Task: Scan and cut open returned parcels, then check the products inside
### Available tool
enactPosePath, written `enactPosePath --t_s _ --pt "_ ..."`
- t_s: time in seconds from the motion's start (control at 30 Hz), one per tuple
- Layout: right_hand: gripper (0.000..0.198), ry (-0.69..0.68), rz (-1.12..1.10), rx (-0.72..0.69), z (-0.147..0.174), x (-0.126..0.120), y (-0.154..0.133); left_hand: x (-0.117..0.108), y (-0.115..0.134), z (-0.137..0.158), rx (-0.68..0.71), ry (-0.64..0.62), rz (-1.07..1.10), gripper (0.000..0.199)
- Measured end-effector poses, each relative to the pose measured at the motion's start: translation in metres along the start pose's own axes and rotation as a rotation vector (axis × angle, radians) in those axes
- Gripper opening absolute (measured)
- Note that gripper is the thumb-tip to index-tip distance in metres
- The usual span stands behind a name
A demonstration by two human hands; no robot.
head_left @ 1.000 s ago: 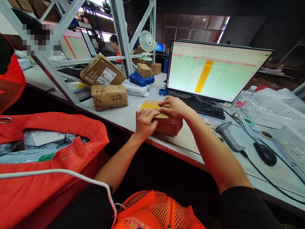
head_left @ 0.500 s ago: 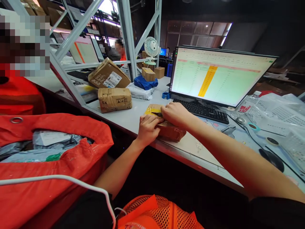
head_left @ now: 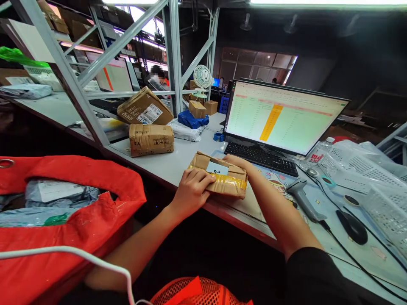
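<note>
A small brown cardboard box with yellow tape lies at the desk's front edge, its top side parted. Through the gap between the flaps shows a pale, light-blue item with a dark mark. My left hand is closed on the box's near left side, fingers curled over the taped flap. Behind the box's far right edge is my right hand, bent around it; its fingertips are hidden by the cardboard.
Left on the desk are a taped carton and a larger tilted carton. A monitor, keyboard, barcode scanner and mouse stand right. A red bag holding parcels is at lower left.
My right hand has moved from the top of the box to its far side. The box has turned and its flaps have parted, showing the light-blue item. My view has tilted up.
</note>
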State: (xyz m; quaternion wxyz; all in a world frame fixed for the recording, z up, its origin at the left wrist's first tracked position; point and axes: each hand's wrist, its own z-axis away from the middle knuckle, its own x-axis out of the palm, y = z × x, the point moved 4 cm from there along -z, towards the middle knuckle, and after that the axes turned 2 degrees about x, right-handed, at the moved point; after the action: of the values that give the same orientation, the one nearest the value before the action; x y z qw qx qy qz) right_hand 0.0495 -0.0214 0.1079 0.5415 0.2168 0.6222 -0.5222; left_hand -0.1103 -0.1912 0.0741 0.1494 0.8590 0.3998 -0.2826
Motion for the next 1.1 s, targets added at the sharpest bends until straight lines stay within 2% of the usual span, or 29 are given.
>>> enactPosePath --t_s 0.1,0.2,0.27,0.37,0.47,0.57,0.63,0.73,0.87,0.93,1.0,1.1 --pt "0.053 -0.051 -0.107 -0.019 0.005 0.018 0.003 -0.003 -0.001 -0.014 0.042 -0.181 0.010 0.046" --pt "0.058 -0.057 -0.185 -0.023 0.011 0.021 0.005 -0.002 -0.001 -0.029 0.075 -0.282 -0.008 0.070" --pt "0.065 -0.030 -0.221 -0.020 0.015 0.013 0.009 -0.001 -0.002 -0.034 0.088 -0.295 -0.022 0.073" --pt "0.068 0.012 -0.239 -0.035 0.030 -0.010 0.011 0.001 -0.006 -0.035 0.136 -0.291 0.004 0.072" --pt "0.058 0.023 -0.045 -0.060 0.054 -0.035 0.000 0.001 -0.011 -0.040 0.186 -0.305 0.016 0.063" --pt "0.046 0.165 0.314 0.057 0.077 -0.052 -0.020 0.003 -0.010 -0.051 0.202 -0.330 -0.003 0.054" --pt "0.045 0.277 0.457 0.147 0.086 -0.054 -0.031 0.006 -0.006 -0.057 0.199 -0.336 -0.019 0.052" --pt "0.049 0.344 0.444 0.208 0.086 -0.047 -0.032 0.014 0.001 -0.055 0.178 -0.253 -0.064 0.046" --pt "0.057 0.243 0.247 0.235 0.071 -0.034 -0.010 0.025 0.014 -0.031 0.182 -0.004 -0.052 0.049" --pt "0.057 0.245 0.212 0.212 0.065 -0.034 -0.003 0.027 0.021 -0.022 0.173 0.086 -0.046 0.051" --pt "0.056 0.270 0.205 0.201 0.060 -0.036 0.001 0.024 0.027 -0.020 0.149 0.117 -0.048 0.048" --pt "0.055 0.266 0.180 0.200 0.054 -0.038 0.005 0.014 0.034 -0.029 0.133 0.054 -0.024 0.039"
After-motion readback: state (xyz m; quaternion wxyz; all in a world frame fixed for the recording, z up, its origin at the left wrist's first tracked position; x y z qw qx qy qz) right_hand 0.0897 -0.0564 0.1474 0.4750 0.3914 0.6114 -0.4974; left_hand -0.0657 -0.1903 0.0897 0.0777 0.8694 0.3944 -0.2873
